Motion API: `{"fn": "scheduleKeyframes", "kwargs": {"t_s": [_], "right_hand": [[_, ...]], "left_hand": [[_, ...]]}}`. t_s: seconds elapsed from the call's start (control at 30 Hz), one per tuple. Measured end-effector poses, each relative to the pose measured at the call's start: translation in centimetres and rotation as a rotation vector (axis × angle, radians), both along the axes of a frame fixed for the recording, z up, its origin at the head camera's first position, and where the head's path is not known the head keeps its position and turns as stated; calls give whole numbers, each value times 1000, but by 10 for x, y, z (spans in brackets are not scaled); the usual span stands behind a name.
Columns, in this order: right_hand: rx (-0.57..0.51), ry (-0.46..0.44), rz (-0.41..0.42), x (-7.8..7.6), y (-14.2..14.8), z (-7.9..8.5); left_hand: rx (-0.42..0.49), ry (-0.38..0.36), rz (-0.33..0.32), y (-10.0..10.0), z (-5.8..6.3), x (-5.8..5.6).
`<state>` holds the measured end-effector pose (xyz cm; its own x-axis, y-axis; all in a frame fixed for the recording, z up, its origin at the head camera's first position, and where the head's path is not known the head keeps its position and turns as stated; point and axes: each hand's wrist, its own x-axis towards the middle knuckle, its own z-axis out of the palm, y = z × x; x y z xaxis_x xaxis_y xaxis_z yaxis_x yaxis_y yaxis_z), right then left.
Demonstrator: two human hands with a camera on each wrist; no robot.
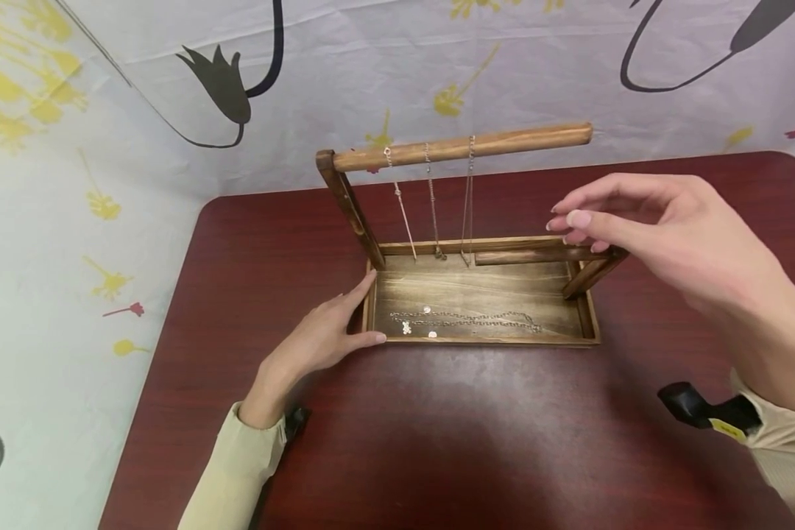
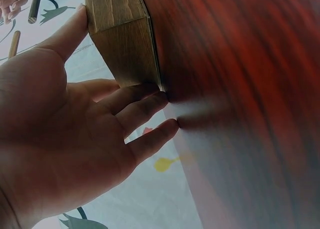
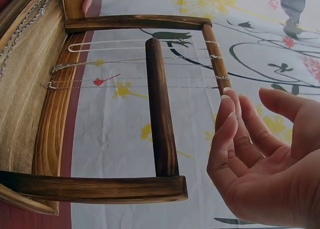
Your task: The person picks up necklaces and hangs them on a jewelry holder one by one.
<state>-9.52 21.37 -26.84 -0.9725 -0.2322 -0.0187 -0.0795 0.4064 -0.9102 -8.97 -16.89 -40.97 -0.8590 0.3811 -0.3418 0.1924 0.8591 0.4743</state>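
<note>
A wooden jewelry stand has a shallow tray [image 1: 483, 291], a long upper bar [image 1: 530, 138] and a shorter lower bar [image 1: 523, 256]. Three thin necklaces hang from the upper bar: a light one [image 1: 405, 213], a darker one [image 1: 431, 199] and a fine chain [image 1: 467, 199]. Along the tray's front lies a silver chain necklace [image 1: 477, 322], with small pale charms near it. My left hand [image 1: 318, 331] rests on the tray's left end, fingers nearly straight, thumb at the front corner. Holding nothing visible, my right hand [image 1: 676, 221] hovers over the stand's right end with loosely bent fingers.
The stand stands on a dark red table [image 1: 464, 442] with rounded corners. White cloth [image 1: 344, 81] with printed flowers hangs behind and to the left. The upper bar's right end [image 1: 589, 134] sticks out unsupported, above the right post [image 1: 592, 276].
</note>
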Motion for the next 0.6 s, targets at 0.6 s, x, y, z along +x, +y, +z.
{"fn": "scheduleKeyframes", "kwargs": {"t_s": [0.6], "right_hand": [[32, 8, 26, 15, 14, -22]], "left_hand": [[-5, 19, -2, 0, 1, 0]]}}
